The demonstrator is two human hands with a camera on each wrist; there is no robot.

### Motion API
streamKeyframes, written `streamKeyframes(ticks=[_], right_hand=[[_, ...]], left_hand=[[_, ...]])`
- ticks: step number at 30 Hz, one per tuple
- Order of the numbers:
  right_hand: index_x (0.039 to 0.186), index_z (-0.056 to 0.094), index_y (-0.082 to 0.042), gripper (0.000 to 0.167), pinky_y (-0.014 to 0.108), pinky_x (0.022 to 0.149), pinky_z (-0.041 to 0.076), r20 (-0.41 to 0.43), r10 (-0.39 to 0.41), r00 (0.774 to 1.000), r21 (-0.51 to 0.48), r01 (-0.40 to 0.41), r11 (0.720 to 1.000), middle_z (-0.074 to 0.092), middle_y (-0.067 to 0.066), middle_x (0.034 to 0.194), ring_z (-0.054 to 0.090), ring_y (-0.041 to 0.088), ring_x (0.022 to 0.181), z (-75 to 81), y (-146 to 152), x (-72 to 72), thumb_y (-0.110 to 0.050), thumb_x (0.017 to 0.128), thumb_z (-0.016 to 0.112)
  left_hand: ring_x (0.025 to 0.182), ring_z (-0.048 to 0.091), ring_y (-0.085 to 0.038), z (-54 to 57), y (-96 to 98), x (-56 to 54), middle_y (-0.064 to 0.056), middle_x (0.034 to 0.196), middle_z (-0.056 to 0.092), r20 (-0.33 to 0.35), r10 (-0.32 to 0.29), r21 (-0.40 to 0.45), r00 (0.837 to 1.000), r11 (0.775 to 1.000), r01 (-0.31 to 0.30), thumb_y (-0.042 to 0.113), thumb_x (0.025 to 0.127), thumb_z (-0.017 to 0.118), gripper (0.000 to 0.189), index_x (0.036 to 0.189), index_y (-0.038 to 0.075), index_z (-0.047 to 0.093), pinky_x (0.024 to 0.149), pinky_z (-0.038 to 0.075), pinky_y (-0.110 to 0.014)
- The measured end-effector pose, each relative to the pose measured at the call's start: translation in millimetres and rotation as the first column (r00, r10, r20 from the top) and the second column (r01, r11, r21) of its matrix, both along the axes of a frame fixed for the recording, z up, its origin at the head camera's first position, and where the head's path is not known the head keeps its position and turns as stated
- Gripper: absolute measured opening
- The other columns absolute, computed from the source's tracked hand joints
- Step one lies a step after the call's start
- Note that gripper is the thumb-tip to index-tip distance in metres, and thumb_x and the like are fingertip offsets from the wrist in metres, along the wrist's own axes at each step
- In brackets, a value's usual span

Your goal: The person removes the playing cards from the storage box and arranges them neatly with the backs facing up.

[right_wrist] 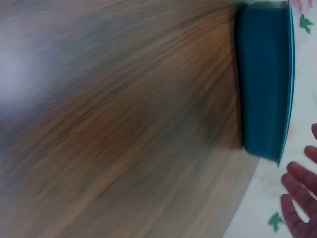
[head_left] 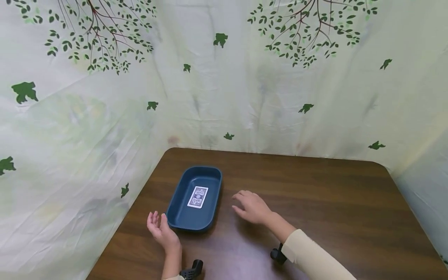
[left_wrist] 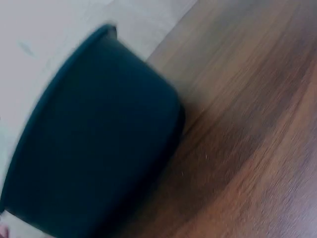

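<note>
Blue tray (head_left: 190, 219) holds a face-down playing card (head_left: 198, 197)

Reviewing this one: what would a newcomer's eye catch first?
The blue tray on the brown table's left side, with a patterned card inside. The person's left grip is by its near left corner; the right grip hovers to its right. Behind hangs pale, leaf-printed cloth.

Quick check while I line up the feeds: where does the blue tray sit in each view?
Head: blue tray left of centre in the lower half, with a card inside.
Left wrist: blue tray large across the left side, seen from outside.
Right wrist: blue tray at upper right, outer wall showing.
Shared landmark: the brown wooden tabletop under it.
</note>
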State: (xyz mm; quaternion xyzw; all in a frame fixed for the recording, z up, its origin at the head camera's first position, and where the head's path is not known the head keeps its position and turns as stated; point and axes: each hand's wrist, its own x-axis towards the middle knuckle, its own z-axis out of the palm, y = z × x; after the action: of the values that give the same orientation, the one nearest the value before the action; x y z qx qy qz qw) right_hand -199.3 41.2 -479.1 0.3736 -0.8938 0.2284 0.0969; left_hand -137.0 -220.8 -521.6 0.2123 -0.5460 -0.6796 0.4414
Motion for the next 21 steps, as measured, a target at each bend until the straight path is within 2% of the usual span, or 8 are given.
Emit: streamKeyframes(ticks=[3,6,11,15,17,21], right_hand=[[0.109,0.063,-0.007,0.029,0.035,0.081,0.046,0.008,0.026,1.0,0.01,-0.026,1.0,0.06,0.004,0.102,0.055,0.018,0.094,2.8,-19.8,-6.0,-0.027,0.088,0.061],[0.11,0.064,-0.009,0.031,0.032,0.079,0.046,0.007,0.039,0.999,-0.001,-0.039,0.999,0.06,0.002,0.103,0.054,0.016,0.092,5.9,-40.8,-11.1,-0.031,0.088,0.061],[0.116,0.062,-0.011,0.039,0.031,0.079,0.046,-0.025,0.053,0.998,0.077,-0.051,0.996,0.059,0.004,0.107,0.053,0.017,0.094,1.4,-79.4,-14.8,-0.038,0.088,0.059],[0.123,0.058,-0.013,0.045,0.034,0.086,0.043,0.026,0.038,0.999,0.181,-0.042,0.983,0.056,0.006,0.115,0.051,0.019,0.103,-1.2,-103.8,-14.8,-0.041,0.088,0.058],[0.124,0.058,-0.015,0.046,0.035,0.088,0.041,0.06,0.014,0.998,0.225,-0.028,0.974,0.055,0.006,0.118,0.05,0.02,0.105,-2.8,-111.4,-14.3,-0.042,0.087,0.058],[0.122,0.059,-0.016,0.043,0.036,0.088,0.041,0.059,-0.008,0.998,0.291,-0.01,0.957,0.055,0.006,0.118,0.049,0.02,0.108,-8.3,-119.4,-11.1,-0.039,0.086,0.06]], left_hand=[[0.12,0.035,-0.024,-13.1,-6.5,-2.6,-0.022,0.132,0.038,0.063,-0.102,0.067,0.993,0.993,0.098,0.019,0.096,0.046,0.05,0.137,-0.004,0.029,0.095,0.029,-0.016],[0.12,0.035,-0.026,-22.1,-7.7,-3.2,-0.024,0.133,0.037,0.128,-0.169,0.054,0.977,0.985,0.164,0.026,0.097,0.043,0.052,0.137,-0.005,0.031,0.093,0.029,-0.014],[0.12,0.036,-0.027,-35.5,-10.1,0.8,-0.026,0.134,0.038,0.194,-0.199,0.041,0.961,0.98,0.195,0.026,0.099,0.041,0.049,0.135,-0.007,0.037,0.093,0.03,-0.013],[0.123,0.035,-0.028,-42.1,-10.8,2.2,-0.023,0.137,0.037,0.249,-0.242,0.02,0.938,0.969,0.245,0.027,0.099,0.04,0.05,0.138,-0.005,0.034,0.096,0.029,-0.014],[0.125,0.034,-0.029,-43.7,-10.5,2.1,-0.021,0.139,0.036,0.266,-0.265,0.006,0.927,0.962,0.273,0.028,0.099,0.04,0.051,0.139,-0.003,0.034,0.1,0.028,-0.02],[0.127,0.032,-0.031,-43.2,-10.7,1.6,-0.019,0.14,0.035,0.279,-0.269,-0.021,0.922,0.958,0.286,0.026,0.1,0.038,0.049,0.14,-0.002,0.032,0.105,0.024,-0.035]])
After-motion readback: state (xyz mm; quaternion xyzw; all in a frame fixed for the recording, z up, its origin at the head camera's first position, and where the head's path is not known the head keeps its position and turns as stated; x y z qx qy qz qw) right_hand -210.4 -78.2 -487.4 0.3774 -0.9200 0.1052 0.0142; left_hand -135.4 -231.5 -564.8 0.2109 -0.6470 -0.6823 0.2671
